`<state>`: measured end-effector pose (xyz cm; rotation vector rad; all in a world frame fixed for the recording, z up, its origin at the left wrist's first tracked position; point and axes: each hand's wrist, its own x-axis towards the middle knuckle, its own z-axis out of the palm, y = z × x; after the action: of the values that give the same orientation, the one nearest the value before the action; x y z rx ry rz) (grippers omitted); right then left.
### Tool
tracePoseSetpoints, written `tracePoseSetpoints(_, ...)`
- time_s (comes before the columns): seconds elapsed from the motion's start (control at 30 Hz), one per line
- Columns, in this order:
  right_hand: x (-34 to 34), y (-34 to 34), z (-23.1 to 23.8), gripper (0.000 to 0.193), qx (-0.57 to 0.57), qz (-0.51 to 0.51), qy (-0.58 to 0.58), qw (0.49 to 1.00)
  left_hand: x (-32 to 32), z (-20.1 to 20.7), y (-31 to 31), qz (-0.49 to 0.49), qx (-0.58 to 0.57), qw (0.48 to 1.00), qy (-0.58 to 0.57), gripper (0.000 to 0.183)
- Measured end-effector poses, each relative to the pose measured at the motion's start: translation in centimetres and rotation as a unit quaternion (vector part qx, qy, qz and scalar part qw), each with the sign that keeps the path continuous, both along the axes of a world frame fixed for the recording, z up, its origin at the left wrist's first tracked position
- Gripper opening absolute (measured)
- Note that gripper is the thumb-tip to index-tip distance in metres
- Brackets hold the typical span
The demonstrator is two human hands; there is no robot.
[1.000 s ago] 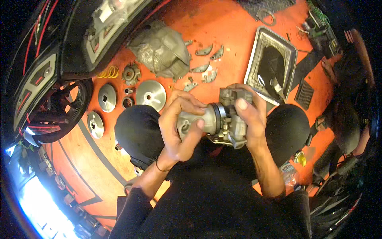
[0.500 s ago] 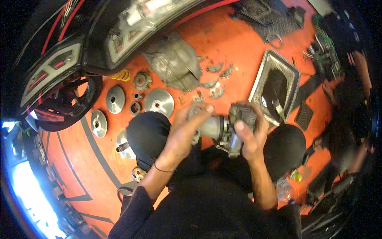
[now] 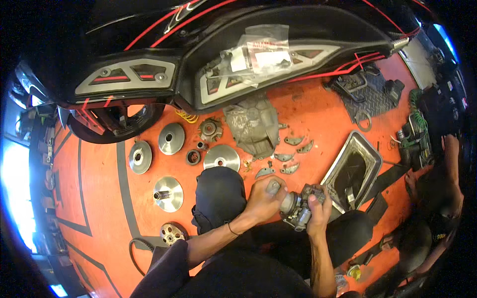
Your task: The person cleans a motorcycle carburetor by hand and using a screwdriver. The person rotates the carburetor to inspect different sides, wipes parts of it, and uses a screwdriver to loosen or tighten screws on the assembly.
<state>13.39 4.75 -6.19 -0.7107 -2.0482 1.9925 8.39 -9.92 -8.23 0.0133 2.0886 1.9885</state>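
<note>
Between my hands is a throttle body [image 3: 301, 217], a dark metal block with a round grey neck. My right hand [image 3: 318, 211] grips its block end, thumb on top. At the neck end, my left hand [image 3: 262, 202] is closed with its fingers curled around a grey rounded piece [image 3: 273, 186]. Whether that piece belongs to the throttle body is hidden by the fingers. Both hands are above my lap, between my dark-clothed knees.
Ahead stands a black and red scooter [image 3: 198, 54], a plastic bag [image 3: 263, 52] on it. Pulley discs [image 3: 171, 138], a metal cover [image 3: 251, 126] and curved shoes [image 3: 289, 168] lie on the orange floor. A tray [image 3: 373, 158] holds dark liquid. Another person [image 3: 439, 198] sits right.
My view has swung left and up, so the floor parts appear lower and further right. My left hand now wraps around the grey piece; the right keeps its grip on the throttle body.
</note>
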Motion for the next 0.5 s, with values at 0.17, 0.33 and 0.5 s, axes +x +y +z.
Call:
tracePoseSetpoints(0.17,-0.3,0.2,0.7,0.043,-0.015,0.036,0.03,0.999,-0.3,0.1,-0.3,-0.039,-0.078,0.991,0.106,0.003)
tracePoseSetpoints(0.33,-0.1,0.8,1.3,0.057,0.031,0.055,0.084,0.994,-0.6,3.3,-0.4,-0.063,-0.013,0.998,0.004,0.006)
tracePoseSetpoints(0.5,-0.6,2.4,3.0,0.053,-0.173,-0.04,0.059,0.982,-1.8,6.2,-0.4,-0.081,0.428,0.877,-0.204,0.053)
